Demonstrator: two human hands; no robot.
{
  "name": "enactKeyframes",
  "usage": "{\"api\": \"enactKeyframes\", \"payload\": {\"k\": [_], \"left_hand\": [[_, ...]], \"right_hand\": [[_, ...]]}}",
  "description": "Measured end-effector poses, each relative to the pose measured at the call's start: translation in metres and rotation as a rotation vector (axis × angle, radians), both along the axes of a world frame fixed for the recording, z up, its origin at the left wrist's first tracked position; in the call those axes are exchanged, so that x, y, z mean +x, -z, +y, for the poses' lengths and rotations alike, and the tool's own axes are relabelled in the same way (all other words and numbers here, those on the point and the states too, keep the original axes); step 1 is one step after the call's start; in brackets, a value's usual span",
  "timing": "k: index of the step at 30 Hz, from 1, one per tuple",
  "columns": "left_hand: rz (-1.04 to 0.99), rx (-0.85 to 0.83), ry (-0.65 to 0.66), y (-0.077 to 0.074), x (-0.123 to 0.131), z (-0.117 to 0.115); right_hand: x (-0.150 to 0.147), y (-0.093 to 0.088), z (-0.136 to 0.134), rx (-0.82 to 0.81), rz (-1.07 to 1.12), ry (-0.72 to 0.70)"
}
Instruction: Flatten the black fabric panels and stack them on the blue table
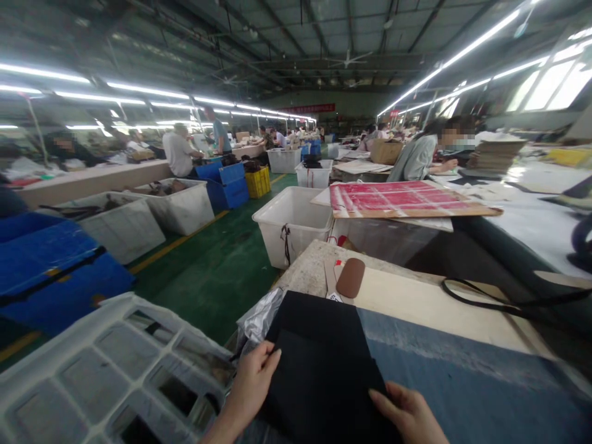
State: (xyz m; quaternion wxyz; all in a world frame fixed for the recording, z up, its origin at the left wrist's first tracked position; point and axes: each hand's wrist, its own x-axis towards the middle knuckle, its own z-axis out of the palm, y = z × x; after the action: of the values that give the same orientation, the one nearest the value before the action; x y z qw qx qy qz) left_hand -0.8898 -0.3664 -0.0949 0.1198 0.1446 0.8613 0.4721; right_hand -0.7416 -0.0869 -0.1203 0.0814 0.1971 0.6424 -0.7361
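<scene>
A stack of black fabric pieces (319, 357) lies on a blue-grey mat (462, 382) at the near edge of the workbench. My left hand (252, 382) grips the stack's left edge, fingers curled over it. My right hand (409, 413) rests on the stack's lower right corner, fingers pressed against the fabric. A brown oval leather piece (350, 277) lies just beyond the stack on the pale board.
An upturned white crate (106, 370) sits at lower left. White bins (291, 225), blue bins (46, 265) and a yellow crate (258, 182) line the green aisle. A red patterned sheet (398, 198) lies on a board. A black strap (499, 302) curls at right. Other people work farther off.
</scene>
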Motion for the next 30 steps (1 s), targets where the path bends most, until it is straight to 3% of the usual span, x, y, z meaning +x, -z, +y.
{"api": "enactKeyframes", "payload": {"k": [4, 9, 16, 22, 30], "left_hand": [[0.127, -0.179, -0.023, -0.007, -0.059, 0.026], [0.185, -0.381, -0.059, 0.011, -0.101, 0.043], [0.185, -0.486, -0.075, 0.023, -0.109, 0.037], [0.177, -0.489, -0.093, 0.026, -0.115, 0.039], [0.163, -0.486, -0.122, 0.031, -0.118, 0.040]], "right_hand": [[-0.064, -0.009, 0.026, 0.090, -0.014, 0.113], [-0.109, 0.007, 0.041, 0.487, -0.122, 0.091], [-0.103, 0.018, 0.041, 0.727, -0.075, 0.079], [-0.100, 0.013, 0.040, 0.709, -0.075, 0.119], [-0.099, 0.025, 0.045, 0.717, -0.035, 0.159]]}}
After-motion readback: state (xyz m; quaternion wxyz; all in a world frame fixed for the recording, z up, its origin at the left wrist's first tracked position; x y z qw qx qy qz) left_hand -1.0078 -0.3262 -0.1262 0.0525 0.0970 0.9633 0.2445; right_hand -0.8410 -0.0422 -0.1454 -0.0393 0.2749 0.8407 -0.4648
